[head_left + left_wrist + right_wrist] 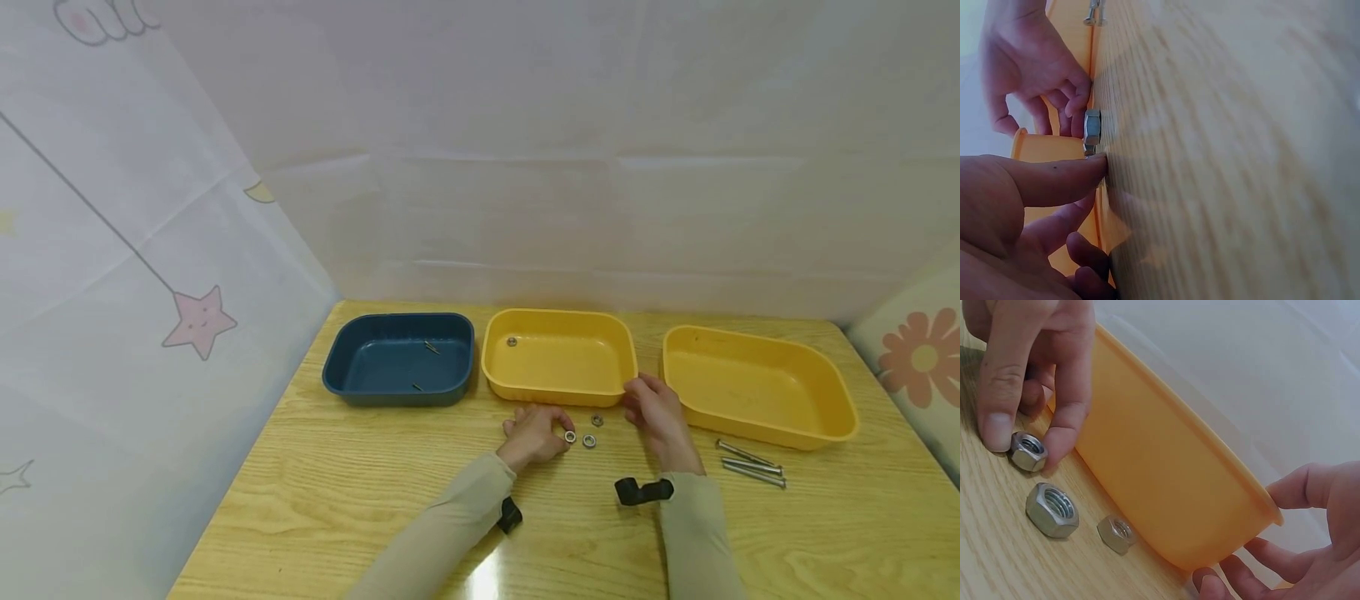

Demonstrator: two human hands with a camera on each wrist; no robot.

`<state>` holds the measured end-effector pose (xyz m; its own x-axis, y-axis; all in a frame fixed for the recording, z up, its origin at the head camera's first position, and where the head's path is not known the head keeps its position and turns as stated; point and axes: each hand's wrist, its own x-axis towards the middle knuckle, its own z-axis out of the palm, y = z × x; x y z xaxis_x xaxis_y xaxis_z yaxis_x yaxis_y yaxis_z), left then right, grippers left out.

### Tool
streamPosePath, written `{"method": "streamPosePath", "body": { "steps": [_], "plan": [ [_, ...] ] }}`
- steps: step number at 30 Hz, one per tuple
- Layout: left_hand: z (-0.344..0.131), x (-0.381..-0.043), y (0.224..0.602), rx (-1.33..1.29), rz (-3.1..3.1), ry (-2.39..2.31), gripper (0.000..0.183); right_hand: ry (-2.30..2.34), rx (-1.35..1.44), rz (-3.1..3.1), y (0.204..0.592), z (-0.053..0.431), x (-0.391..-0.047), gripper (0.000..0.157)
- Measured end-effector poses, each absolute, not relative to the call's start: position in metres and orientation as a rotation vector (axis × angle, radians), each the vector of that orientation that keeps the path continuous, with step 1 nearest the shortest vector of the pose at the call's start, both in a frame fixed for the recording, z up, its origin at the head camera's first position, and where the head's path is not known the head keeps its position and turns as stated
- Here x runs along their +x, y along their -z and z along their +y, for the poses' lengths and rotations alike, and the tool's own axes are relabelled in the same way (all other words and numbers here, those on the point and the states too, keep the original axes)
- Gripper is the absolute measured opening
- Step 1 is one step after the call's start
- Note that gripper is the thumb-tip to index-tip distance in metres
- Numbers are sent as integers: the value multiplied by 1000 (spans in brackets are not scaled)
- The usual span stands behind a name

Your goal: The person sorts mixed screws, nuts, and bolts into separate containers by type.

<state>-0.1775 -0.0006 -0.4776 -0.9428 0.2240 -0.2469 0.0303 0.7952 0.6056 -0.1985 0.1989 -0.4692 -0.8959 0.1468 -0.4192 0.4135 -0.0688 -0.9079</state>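
My left hand [534, 433] pinches a hex nut [1029, 452] between thumb and index finger, low over the wooden table in front of the middle yellow bin [558, 396]. Two more nuts lie beside it: a larger nut [1052, 510] and a smaller one [1117, 534] close to the bin's wall. My right hand [660, 417] holds that bin's front right corner, the thumb on its rim and the fingers low against the side. Inside the bin, near its left end, sits another nut [512, 342].
A dark blue bin [397, 398] with a few small thin screws [431, 347] stands at the left. To the right is a second yellow bin [757, 429], with several long bolts [752, 472] on the table before it. A wall sheet [525, 233] hangs behind the table.
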Motion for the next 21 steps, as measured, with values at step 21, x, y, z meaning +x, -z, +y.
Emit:
{"method": "streamPosePath", "body": {
  "steps": [21],
  "plan": [
    [-4,-176,479,191,2648,-985,13,2095,616,1978,469,200,-199,60]
  ]
}}
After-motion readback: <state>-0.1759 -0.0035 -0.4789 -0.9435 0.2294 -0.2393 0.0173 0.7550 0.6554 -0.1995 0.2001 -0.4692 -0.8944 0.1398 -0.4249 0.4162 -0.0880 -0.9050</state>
